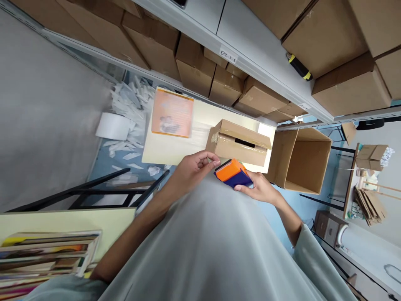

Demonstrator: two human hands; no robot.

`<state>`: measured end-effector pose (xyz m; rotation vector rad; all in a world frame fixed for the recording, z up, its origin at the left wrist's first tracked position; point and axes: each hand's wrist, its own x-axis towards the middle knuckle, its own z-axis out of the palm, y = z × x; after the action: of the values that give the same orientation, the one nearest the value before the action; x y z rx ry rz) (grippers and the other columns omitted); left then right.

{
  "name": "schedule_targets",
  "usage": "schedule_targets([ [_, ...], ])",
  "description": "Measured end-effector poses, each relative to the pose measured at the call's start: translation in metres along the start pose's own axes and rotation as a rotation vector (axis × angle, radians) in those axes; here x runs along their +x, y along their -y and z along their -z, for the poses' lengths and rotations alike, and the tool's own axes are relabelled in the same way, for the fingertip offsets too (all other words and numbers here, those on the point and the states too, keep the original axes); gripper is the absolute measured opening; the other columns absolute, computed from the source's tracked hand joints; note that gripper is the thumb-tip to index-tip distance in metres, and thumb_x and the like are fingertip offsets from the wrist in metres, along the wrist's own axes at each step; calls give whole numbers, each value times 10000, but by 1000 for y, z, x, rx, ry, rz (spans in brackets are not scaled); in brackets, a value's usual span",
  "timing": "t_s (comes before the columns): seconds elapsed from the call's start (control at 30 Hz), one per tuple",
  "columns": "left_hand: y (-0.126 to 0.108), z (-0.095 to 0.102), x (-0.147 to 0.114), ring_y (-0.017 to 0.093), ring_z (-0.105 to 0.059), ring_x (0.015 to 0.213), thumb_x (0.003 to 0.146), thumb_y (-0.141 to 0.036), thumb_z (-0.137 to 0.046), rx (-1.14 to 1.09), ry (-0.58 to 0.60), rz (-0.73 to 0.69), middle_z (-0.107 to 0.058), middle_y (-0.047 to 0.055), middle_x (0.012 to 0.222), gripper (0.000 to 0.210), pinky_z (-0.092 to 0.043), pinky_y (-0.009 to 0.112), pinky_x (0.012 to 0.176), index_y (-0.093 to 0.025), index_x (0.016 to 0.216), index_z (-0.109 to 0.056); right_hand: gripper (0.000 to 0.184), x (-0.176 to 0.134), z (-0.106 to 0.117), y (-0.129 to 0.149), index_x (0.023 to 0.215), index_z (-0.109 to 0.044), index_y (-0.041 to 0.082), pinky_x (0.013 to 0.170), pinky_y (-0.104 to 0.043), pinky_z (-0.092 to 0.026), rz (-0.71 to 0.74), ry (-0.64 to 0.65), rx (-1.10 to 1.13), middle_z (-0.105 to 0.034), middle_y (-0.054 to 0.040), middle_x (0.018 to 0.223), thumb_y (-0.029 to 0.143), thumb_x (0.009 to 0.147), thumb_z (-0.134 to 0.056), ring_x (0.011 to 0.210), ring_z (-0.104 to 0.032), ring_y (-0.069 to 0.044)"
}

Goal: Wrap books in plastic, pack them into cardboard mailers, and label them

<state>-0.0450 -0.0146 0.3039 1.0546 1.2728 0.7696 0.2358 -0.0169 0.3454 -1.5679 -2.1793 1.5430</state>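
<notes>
In the head view my right hand (261, 188) is wrapped round an orange and dark-blue block-like object (234, 172) with a black strip along its left edge. Its exact kind is not clear. My left hand (197, 167) is close to that black edge, with thumb and forefinger pinched together; anything between them is too small to make out. Just beyond both hands a cardboard box (241, 144) lies on a pale yellow table (169, 152). Shiny tape shows on the box, and a dark slot opens in its near side.
An orange printed sheet (173, 113) lies on the table. To the right stands an open carton (307, 161). A shelf (250, 62) with boxes runs above, holding a black-yellow cutter (299, 67). White paper scraps (134, 100) and a roll (113, 126) lie left. Books (46, 255) fill the lower left.
</notes>
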Motion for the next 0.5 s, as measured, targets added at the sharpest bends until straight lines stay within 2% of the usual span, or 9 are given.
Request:
schedule_targets([
  [0.1,2,1,-1,167,-619,630,895,-633,-736,-88,8,59,-714,22,726,434,-457,256,559,-201,895,-772,445,-2,13,7,1044,-773,248,644,-315,-558,-33,62,48,-753,25,743,682,950,-773,639,-674,-202],
  [0.23,0,0,5,201,-685,716,855,-628,-789,-141,-26,101,-774,54,820,427,-524,288,629,-203,896,-787,395,0,37,24,1084,-755,248,639,-309,-562,-82,218,93,-816,3,831,635,1013,-717,671,-717,-203],
  [0.33,-2,-1,11,215,-707,772,836,-603,-815,-190,-44,106,-794,63,862,410,-559,301,676,-202,918,-796,383,8,57,36,1083,-755,243,604,-295,-541,-119,264,115,-816,0,829,617,1004,-736,655,-714,-191],
  [0.4,-2,4,13,200,-686,739,834,-592,-812,-211,-70,110,-766,46,807,408,-548,289,653,-197,932,-794,393,12,70,41,1056,-756,231,586,-286,-527,-152,298,117,-808,-7,810,620,995,-746,650,-709,-185],
  [0.5,3,23,17,146,-568,585,837,-564,-802,-249,-200,155,-644,2,673,378,-439,258,521,-201,939,-775,413,15,89,41,1006,-745,214,577,-273,-514,-223,337,88,-805,-24,808,627,995,-742,662,-715,-177],
])
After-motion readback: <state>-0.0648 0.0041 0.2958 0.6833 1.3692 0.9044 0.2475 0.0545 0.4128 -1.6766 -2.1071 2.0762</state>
